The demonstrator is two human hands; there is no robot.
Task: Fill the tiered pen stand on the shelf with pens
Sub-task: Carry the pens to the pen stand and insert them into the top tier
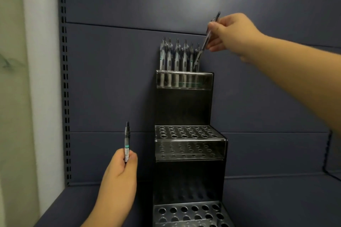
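Stand (188, 142) between pen-holding hands

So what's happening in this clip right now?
A person is loading a black tiered pen stand on a shelf. The right hand pinches a pen, tilted, its lower end at the right end of the top tier, beside pens already standing there. The left hand holds another pen upright. The middle tier holds none.

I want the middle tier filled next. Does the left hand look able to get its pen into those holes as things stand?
Probably yes. The left hand holds its pen upright just left of the middle tier, whose holes look empty, with nothing between them. The right hand is up at the top tier.
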